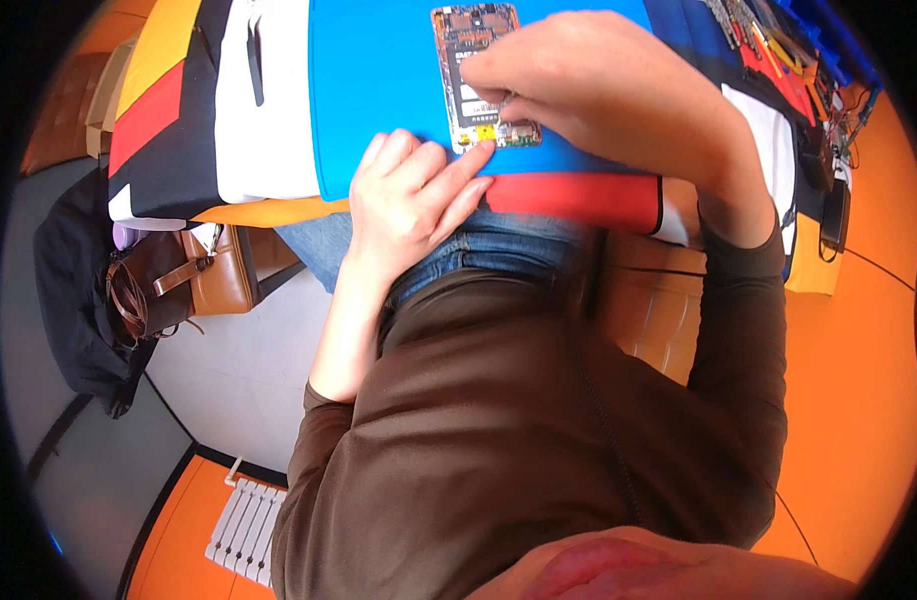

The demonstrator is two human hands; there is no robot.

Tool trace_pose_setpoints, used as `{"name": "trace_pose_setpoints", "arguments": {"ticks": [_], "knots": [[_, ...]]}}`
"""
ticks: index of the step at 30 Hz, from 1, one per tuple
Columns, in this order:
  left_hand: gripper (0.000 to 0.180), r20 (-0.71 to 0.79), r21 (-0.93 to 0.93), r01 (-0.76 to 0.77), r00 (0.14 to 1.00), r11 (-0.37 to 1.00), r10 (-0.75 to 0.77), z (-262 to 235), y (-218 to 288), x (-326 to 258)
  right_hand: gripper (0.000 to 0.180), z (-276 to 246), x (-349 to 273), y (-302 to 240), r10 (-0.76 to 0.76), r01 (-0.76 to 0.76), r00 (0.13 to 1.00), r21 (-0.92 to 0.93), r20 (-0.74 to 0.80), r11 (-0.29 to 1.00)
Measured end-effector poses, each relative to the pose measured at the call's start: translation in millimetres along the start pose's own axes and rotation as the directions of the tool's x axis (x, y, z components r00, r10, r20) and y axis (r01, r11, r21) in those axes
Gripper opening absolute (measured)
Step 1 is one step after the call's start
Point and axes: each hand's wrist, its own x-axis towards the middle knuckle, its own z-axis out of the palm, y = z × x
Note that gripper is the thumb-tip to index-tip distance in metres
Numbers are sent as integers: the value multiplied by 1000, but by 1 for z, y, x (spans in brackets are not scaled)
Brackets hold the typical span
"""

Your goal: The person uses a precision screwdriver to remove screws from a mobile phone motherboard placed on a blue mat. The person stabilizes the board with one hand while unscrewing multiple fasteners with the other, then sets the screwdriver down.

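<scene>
Two bare hands: the left hand (399, 200) and the right hand (544, 70) both work at one opened handheld device (469, 108).
Device: it lies flat on the blue mat (379, 60), close to the person's edge of the counter (264, 150), its circuit board and dark battery bare, a yellow patch (486, 132) showing at the near end.
Long axis: it runs away from the body, the far end leaning slightly left.
Right grip: thumb and forefinger curl together over the device's right half, which lies directly beneath them; whether they pinch a small part or a tool cannot be told.
Left grip: the forefinger stretches out, its tip at the near edge by the yellow patch, thumb parted just below; the other fingers bend under, so whether they hold anything cannot be told.
Nearer hand: the right, arching above the device from the right; the left comes in from the lower left.
Counter's right end: mixed hand tools (769, 50) lie well apart from the device.
Room: orange floor (849, 370) to the right, a brown leather bag (224, 280) and black cloth (79, 290) at left, a white radiator (247, 525) low down.
</scene>
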Motion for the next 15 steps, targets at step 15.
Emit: {"name": "trace_pose_setpoints", "arguments": {"ticks": [15], "knots": [[44, 46, 45, 39, 998, 998, -41, 2, 5, 4, 20, -7, 3, 6, -94, 95, 995, 56, -19, 994]]}}
